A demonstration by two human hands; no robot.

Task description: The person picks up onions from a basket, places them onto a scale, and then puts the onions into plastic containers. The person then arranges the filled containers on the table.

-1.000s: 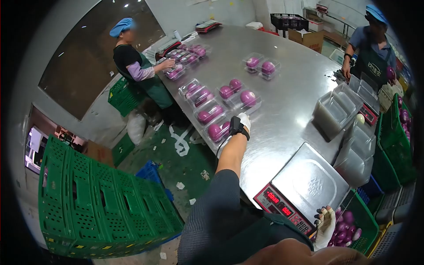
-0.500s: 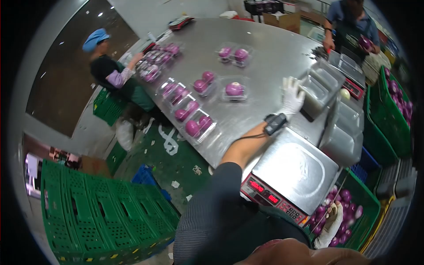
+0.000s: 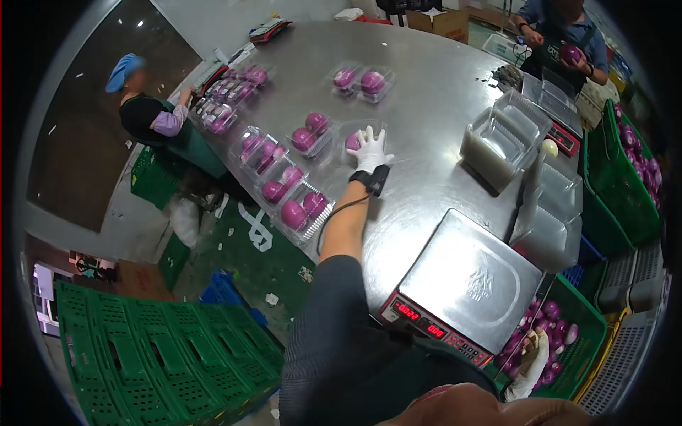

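- Head view: the right hand [image 3: 531, 361], gloved, hangs low at the near edge of the green crate [image 3: 590, 339] of purple onions, beside the scale [image 3: 465, 278]; whether its fingers are curled or spread cannot be told.
- The left arm reaches out straight over the steel table [image 3: 433, 92]; the left hand [image 3: 370, 148], gloved and fingers spread, presses flat on a clear clamshell [image 3: 353, 138] holding one purple onion.
- Four more filled clamshells lie near it, each showing two onions.
- Two co-workers stand at the far sides.
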